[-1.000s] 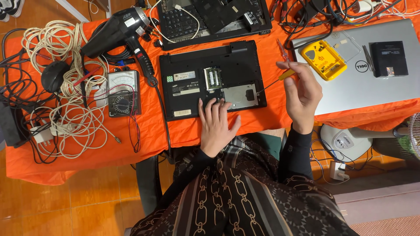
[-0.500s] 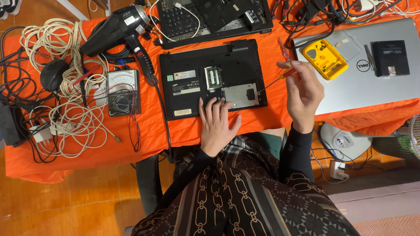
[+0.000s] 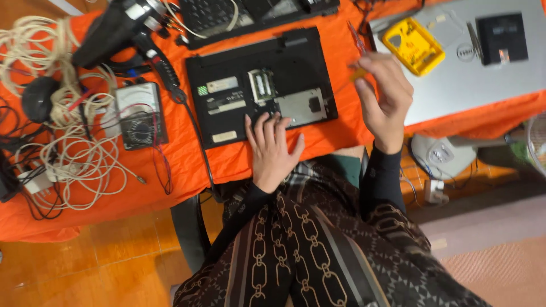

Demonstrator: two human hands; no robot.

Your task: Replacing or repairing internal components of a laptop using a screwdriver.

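Black sleeves, dark chain-patterned garment (image 3: 296, 244)

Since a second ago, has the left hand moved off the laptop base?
No. The left hand lies flat on the near edge of the black laptop base, beside the silver drive bay, as before.

The keyboard (image 3: 227, 14) and hairdryer (image 3: 122, 25) are cut off by the top edge. The screwdriver (image 3: 357, 71) is blurred, its tip lost, its handle mostly covered by the right hand (image 3: 387, 96). The silver laptop (image 3: 483, 68) is clipped at right.

Bare orange cloth (image 3: 347, 133) between hands: free passage. Left blocked: meter (image 3: 141, 115), cable tangle (image 3: 62, 153), dryer cord (image 3: 190, 122).
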